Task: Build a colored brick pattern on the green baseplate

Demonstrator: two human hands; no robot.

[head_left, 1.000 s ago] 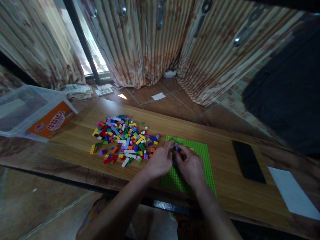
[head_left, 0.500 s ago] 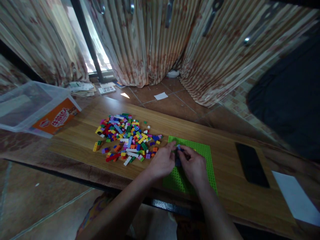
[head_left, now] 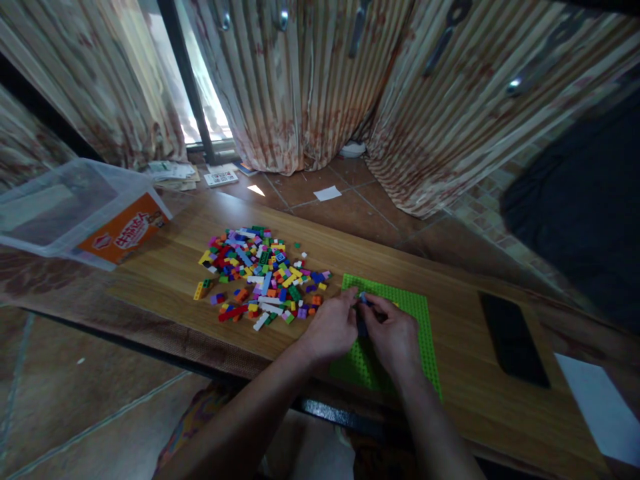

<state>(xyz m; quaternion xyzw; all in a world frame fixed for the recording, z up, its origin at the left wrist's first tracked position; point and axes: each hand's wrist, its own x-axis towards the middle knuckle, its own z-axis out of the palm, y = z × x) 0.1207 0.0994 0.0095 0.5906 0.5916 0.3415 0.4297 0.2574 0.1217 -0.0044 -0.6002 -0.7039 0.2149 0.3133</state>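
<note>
Both my hands are over a lime-green studded baseplate [head_left: 423, 333] on the wooden table. My left hand [head_left: 336, 323] is closed, its fingertips against a small cluster of blue toy bricks [head_left: 363, 298]. From the other side, my right hand [head_left: 393, 330] pinches the same blue bricks between thumb and fingers. The fingers cover most of the cluster, so its full shape and whether it touches the plate are hidden. A bit of yellow brick [head_left: 397, 304] shows beyond my right hand. Left of the plate lies a loose pile of mixed-colour bricks [head_left: 267, 280].
A clear plastic box [head_left: 95, 193] with an orange label stands at the table's left end. A black phone [head_left: 513, 339] and a white paper sheet [head_left: 597, 400] lie to the right. Behind the wooden table [head_left: 320, 237] are a tiled floor and striped curtains [head_left: 300, 80].
The whole view has shifted slightly to the right as the camera turned. My hands stay together at the blue bricks, with only small finger movement.
</note>
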